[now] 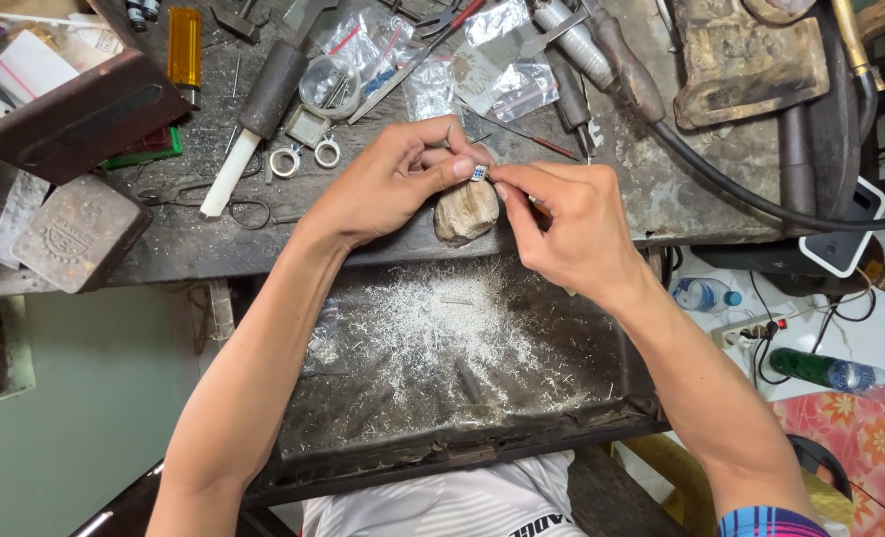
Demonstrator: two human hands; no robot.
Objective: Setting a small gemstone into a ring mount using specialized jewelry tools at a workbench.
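the person sits at a worn workbench [661, 199] and both hands meet over its near edge. the left hand [388, 184] pinches a small pale piece [478, 173], blue-white and square-looking, between thumb and forefinger; the fingers are closed tight on it. the piece sits just above a rounded wooden peg [465, 211] that sticks out from the bench edge, and the hand seems to lean on this peg. the right hand [562, 234] comes from the right with its fingertips pressed together right beside the piece; it seems to hold a thin tool, but the tool is nearly hidden, so i cannot tell what kind.

below the hands a dark tray [602, 438] is covered with pale metal filings [433, 328], so i judge this is fine filing or shaping work on the piece, in the middle of it. a next move would need very small, steady strokes, with the left pinch firm so the piece does not slip down into the filings.

farther on the bench lie two small rings [303, 157], plastic bags [507, 80] and a yellow lighter [185, 45].
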